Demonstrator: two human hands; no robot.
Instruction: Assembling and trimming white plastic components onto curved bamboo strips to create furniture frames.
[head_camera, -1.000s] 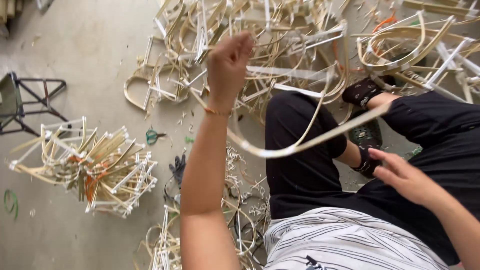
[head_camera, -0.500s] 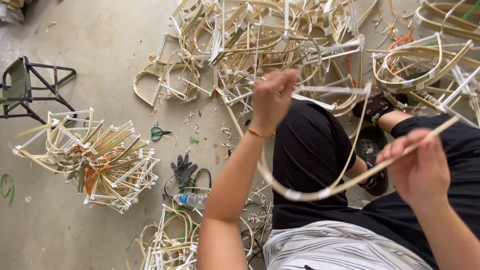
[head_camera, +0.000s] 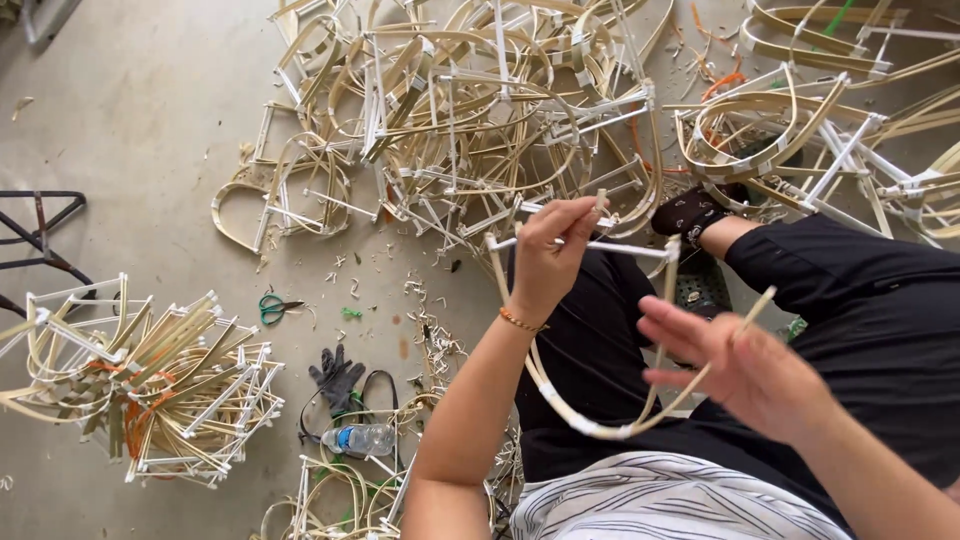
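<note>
A large heap of bent bamboo frames (head_camera: 480, 120) is spread across the far floor. A curved bamboo frame (head_camera: 590, 425) is held above the lap: its upper end is pinched by the left hand (head_camera: 550, 255), while the right hand (head_camera: 745, 365), fingers spread, supports a strip.

Two hands — one pair of scissors (head_camera: 272, 308), one glove (head_camera: 335, 377), one water bottle (head_camera: 362, 438).

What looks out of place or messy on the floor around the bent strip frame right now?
Shavings litter the concrete floor beside the left hand. Green scissors, a dark glove and a water bottle lie loose among them. The frame itself looks intact.
</note>
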